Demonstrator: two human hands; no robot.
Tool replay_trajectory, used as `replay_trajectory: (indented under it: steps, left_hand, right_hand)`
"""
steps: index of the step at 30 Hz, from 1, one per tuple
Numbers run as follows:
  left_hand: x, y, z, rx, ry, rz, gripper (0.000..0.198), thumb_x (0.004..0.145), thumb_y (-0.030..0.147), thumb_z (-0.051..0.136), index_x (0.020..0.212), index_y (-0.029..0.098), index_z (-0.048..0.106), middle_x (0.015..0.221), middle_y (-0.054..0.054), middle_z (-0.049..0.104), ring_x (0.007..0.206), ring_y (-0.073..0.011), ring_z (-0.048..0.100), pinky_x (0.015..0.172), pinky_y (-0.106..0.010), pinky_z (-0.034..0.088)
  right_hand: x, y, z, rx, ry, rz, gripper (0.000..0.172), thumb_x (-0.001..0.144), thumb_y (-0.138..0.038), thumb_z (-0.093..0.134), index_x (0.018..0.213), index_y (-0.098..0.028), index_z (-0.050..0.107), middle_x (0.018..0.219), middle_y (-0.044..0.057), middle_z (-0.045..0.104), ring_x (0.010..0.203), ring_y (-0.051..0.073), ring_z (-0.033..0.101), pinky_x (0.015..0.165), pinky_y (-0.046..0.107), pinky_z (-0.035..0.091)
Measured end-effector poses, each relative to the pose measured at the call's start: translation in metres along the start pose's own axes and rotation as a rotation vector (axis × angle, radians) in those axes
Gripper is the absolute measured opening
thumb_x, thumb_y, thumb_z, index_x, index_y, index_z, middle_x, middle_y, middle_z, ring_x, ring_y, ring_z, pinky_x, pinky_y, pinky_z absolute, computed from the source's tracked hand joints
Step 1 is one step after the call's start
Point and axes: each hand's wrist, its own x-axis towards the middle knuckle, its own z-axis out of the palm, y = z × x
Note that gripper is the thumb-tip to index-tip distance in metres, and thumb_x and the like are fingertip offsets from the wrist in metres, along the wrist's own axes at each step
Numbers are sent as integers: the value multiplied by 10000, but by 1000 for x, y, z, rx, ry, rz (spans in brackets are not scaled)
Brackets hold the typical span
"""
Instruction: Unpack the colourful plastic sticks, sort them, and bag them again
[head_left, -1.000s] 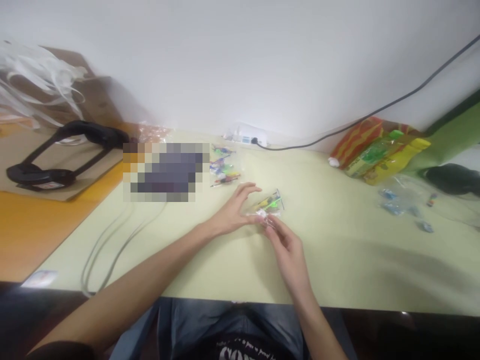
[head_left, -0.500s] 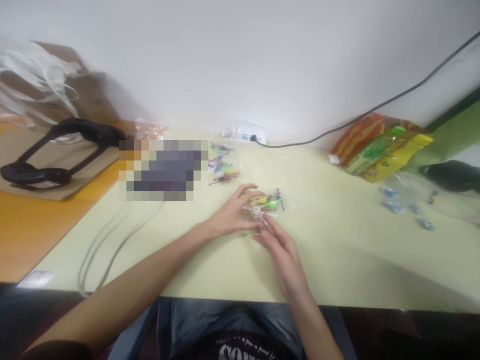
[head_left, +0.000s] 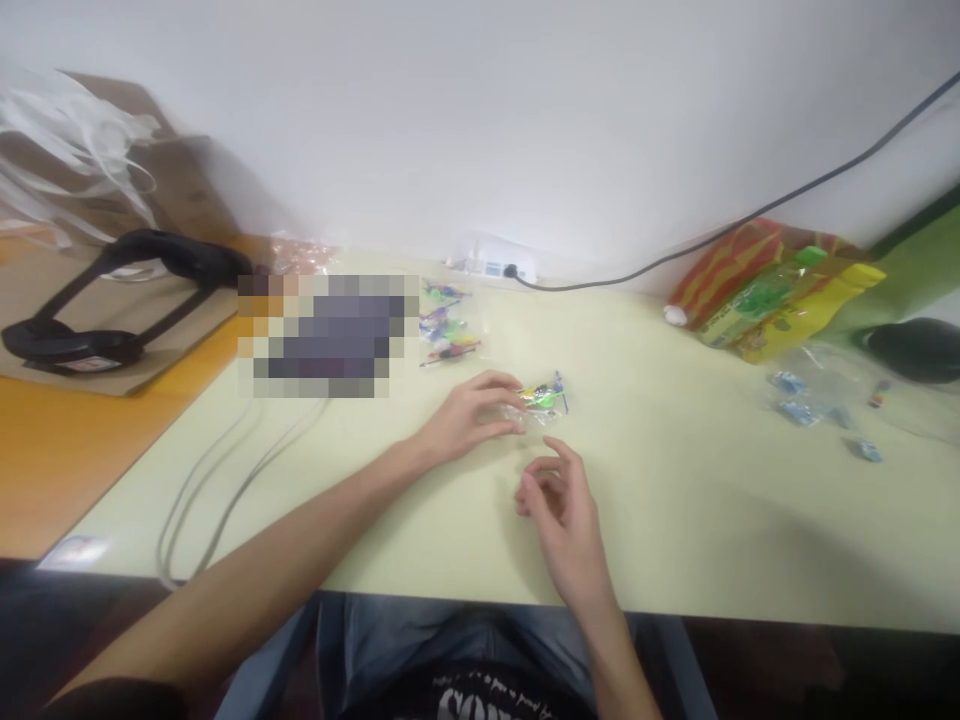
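A small clear packet with a yellow, green and blue toy (head_left: 544,398) lies on the pale yellow table (head_left: 675,500). My left hand (head_left: 469,418) grips the packet's near left edge between thumb and fingers. A short way nearer me, my right hand (head_left: 561,500) hovers apart from the packet, its fingers loosely curled and holding nothing.
More clear toy packets (head_left: 446,325) lie behind, beside a blurred-out patch. A power strip (head_left: 499,268) with a black cable sits at the wall. Colourful bags (head_left: 772,290) and small blue pieces (head_left: 795,400) are at the right. Grey cables (head_left: 217,480) trail left; a black frame (head_left: 112,300) rests on cardboard.
My right hand has let go of the packet and drawn back toward me. My left hand keeps hold of the packet, which has shifted slightly.
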Motion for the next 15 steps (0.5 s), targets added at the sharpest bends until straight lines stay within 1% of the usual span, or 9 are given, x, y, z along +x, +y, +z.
replay_trajectory:
  steps: [9, 15]
  left_hand:
    - [0, 1, 1, -1, 4, -7, 206, 912, 334, 730, 1091, 233, 740, 1268, -89, 637, 1207, -228, 614, 1091, -390, 465]
    - [1, 1, 2, 10, 2, -4, 205, 916, 335, 724, 1092, 231, 739, 1263, -90, 636, 1196, -227, 616, 1090, -394, 461]
  right_hand:
    - [0, -1, -1, -41, -37, 2, 426, 978, -413, 587, 1360, -274, 459, 1024, 38, 620, 828, 175, 658, 713, 325, 561]
    - [0, 0, -2, -44, -45, -9, 424, 981, -406, 582, 1363, -278, 451, 1024, 35, 625, 823, 173, 656, 718, 326, 556]
